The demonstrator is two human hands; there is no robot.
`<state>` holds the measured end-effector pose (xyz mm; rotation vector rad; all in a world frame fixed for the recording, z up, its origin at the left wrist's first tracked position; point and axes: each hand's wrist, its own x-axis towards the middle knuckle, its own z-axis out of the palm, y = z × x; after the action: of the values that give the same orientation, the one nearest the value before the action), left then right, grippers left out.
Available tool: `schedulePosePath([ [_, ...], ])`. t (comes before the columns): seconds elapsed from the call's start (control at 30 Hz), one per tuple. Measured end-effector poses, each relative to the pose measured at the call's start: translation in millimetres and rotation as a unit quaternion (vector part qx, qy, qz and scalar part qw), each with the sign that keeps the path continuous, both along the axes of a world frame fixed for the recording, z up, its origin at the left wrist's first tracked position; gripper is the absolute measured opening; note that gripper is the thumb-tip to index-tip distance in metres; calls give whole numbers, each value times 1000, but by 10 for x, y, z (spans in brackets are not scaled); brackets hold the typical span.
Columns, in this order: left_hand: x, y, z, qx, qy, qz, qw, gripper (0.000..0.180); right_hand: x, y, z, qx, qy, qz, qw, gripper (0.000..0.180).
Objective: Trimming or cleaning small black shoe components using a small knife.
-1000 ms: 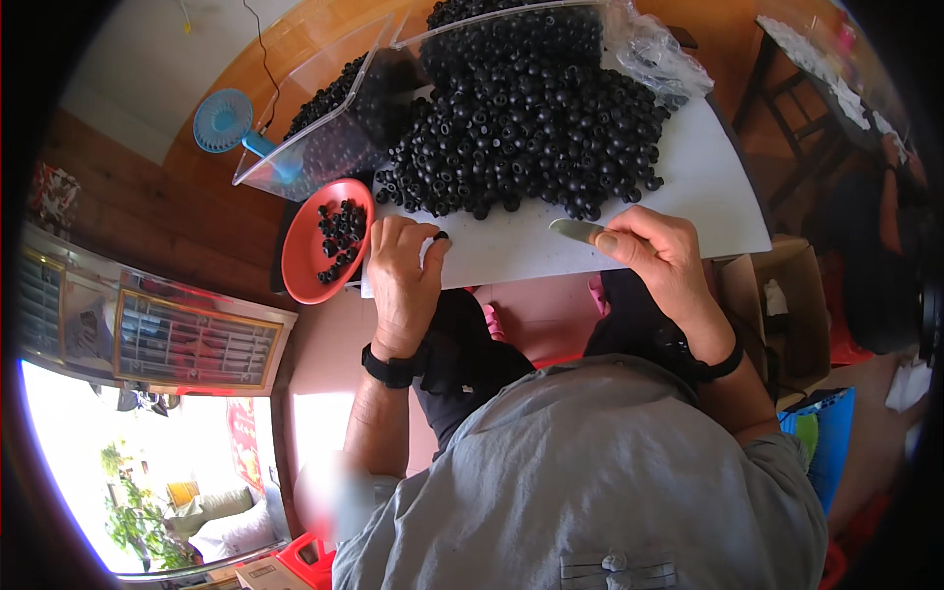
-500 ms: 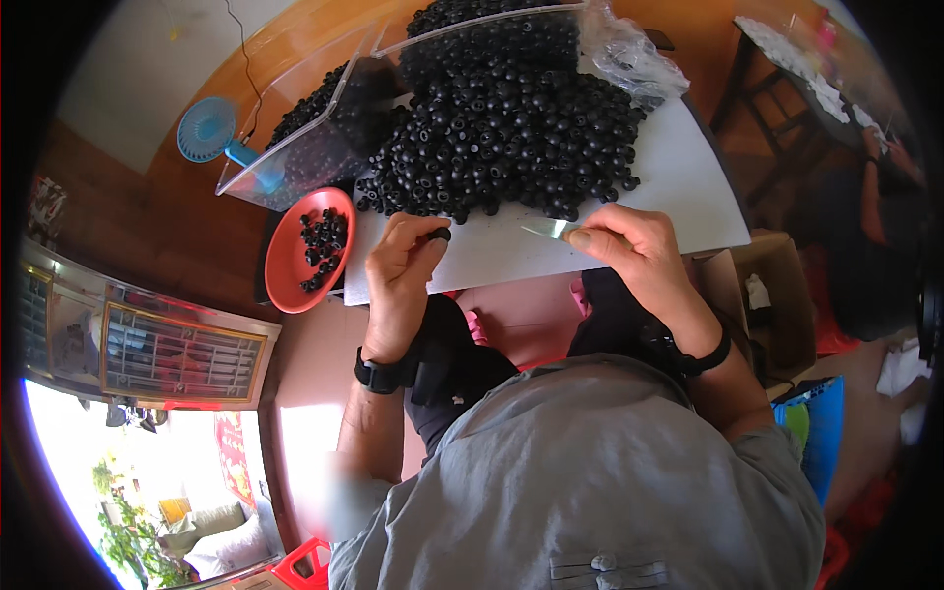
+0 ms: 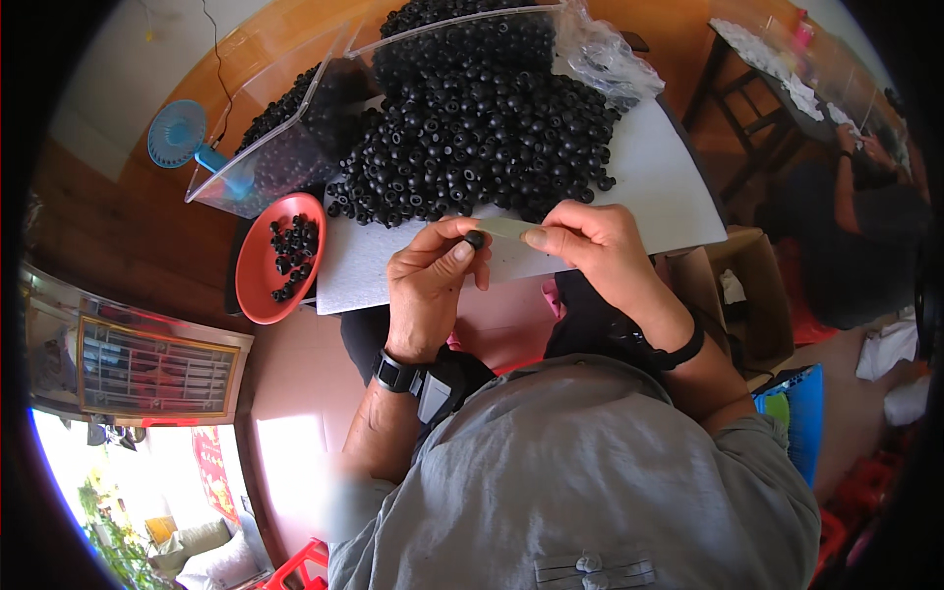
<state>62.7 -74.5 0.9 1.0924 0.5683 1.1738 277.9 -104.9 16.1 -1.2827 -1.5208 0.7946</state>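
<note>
The left hand (image 3: 430, 285) pinches a small black bead (image 3: 475, 239) between thumb and forefinger, its grip clamped on it, just above the near edge of the white board (image 3: 649, 177). The right hand (image 3: 600, 251) holds a thin pale blade (image 3: 503, 228) by one end, fingers closed around it; the free tip touches or nearly touches the bead. Whether it is a knife or a plain strip is hard to make out, as the fingers hide most of it.

Beyond both hands, a heap of beads (image 3: 472, 147) covers the far half of the board, each bead round with a hole. The heap runs back into a clear bin (image 3: 462, 39), whose far side is cut off by the top edge. A second clear bin (image 3: 275, 147) lies to the left, tilted, with more beads inside, though glare hides how many. A crumpled clear bag (image 3: 600, 54) sits at the heap's right corner.

Left of the board, a red dish (image 3: 258, 270) holds a few beads and touches the board's edge. A blue fan (image 3: 179, 136) stands behind the tilted bin on the wooden tabletop (image 3: 246, 49).

A black watch (image 3: 398, 374) is on the left wrist and a dark band (image 3: 683, 349) on the right. The grey shirt (image 3: 580, 472) hides the lap. At far right another person (image 3: 846, 226) sits, largely lost in the dark rim.
</note>
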Motion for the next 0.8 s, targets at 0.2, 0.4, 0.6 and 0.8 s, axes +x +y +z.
schedulePosePath([
  [0.2, -36, -1, -34, -45, -15, -19, 999, 28, -31, 4, 15, 12, -67, -8, 998, 24],
  [0.4, -57, 7, -42, -53, -29, -31, 998, 29, -61, 12, -21, 32, -89, -22, 995, 26],
  [0.6, -49, 5, -40, -67, -33, -22, 997, 27, -50, 0, 2, 36, -89, -14, 995, 25],
  [0.8, -47, 8, -39, -82, -51, -27, 995, 25, -59, 14, -50, 56, -69, -15, 996, 26],
])
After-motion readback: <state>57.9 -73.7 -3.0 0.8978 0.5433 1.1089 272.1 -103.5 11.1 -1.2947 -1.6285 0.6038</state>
